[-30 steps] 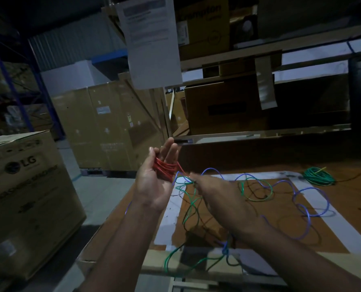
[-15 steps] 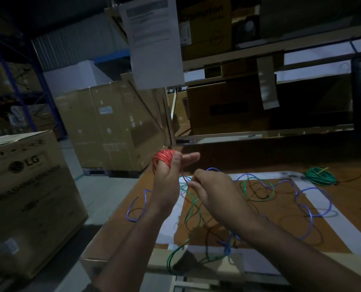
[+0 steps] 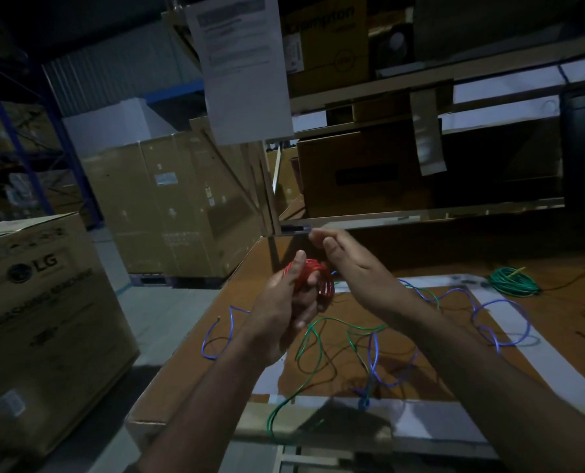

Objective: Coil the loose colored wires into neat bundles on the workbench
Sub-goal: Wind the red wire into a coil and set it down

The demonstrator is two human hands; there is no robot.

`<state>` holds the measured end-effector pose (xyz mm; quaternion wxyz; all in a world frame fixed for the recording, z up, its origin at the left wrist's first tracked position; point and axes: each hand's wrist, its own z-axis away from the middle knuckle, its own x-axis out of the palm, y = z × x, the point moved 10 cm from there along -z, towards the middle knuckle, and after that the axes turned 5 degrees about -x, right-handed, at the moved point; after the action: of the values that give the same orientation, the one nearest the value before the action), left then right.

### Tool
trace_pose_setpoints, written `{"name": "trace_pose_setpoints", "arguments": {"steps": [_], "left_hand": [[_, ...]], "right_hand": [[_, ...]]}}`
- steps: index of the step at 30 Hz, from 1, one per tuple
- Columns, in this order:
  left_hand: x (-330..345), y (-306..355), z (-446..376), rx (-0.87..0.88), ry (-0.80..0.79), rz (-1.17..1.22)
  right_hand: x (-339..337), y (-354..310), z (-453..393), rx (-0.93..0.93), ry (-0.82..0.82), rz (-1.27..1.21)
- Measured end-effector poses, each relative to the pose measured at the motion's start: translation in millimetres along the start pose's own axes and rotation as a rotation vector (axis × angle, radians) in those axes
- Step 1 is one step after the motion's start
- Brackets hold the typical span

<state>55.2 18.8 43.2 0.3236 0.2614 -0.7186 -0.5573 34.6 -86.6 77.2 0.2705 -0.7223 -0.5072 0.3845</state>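
Above the table (image 3: 250, 268), the left hand (image 3: 284, 302) grips a red coil (image 3: 315, 278) to keep its loops together; the right hand (image 3: 345, 264), fingers curled, seemingly pinches its tail. Blue wire (image 3: 499, 322) and green wire (image 3: 332, 324) lie loose.

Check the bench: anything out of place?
Yes. A green wire and a blue wire lie tangled across each other, uncoiled, and the green wire's end hangs over the bench's near edge.

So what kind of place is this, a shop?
More likely a warehouse or storeroom: big cardboard cartons stand on the floor, one marked LG, with blue metal racking behind and a cardboard-topped workbench strewn with wires.
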Motion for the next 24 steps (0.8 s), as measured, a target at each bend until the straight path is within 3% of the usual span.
{"name": "trace_pose_setpoints", "arguments": {"steps": [4,9,17,22,24], "left_hand": [[7.3,-2.6,-3.9,-0.064,-0.105,0.222],[3.8,-0.5,-10.1,-0.09,-0.059,0.247],[-12.6,5.0,-21.8,0.059,0.294,-0.229],[-13.0,23.1,-17.9,0.432,0.561,-0.661],[-7.5,24.3,-23.6,0.55,0.52,-0.719]], "right_hand": [[17.5,18.2,9.6,0.148,-0.172,-0.171],[10.3,18.1,11.2,0.024,-0.13,-0.022],[-9.1,19.7,7.3,-0.072,0.015,0.289],[-9.4,12.8,7.4,-0.095,0.124,0.459],[-11.9,14.6,4.0,-0.085,0.158,0.473]]}}
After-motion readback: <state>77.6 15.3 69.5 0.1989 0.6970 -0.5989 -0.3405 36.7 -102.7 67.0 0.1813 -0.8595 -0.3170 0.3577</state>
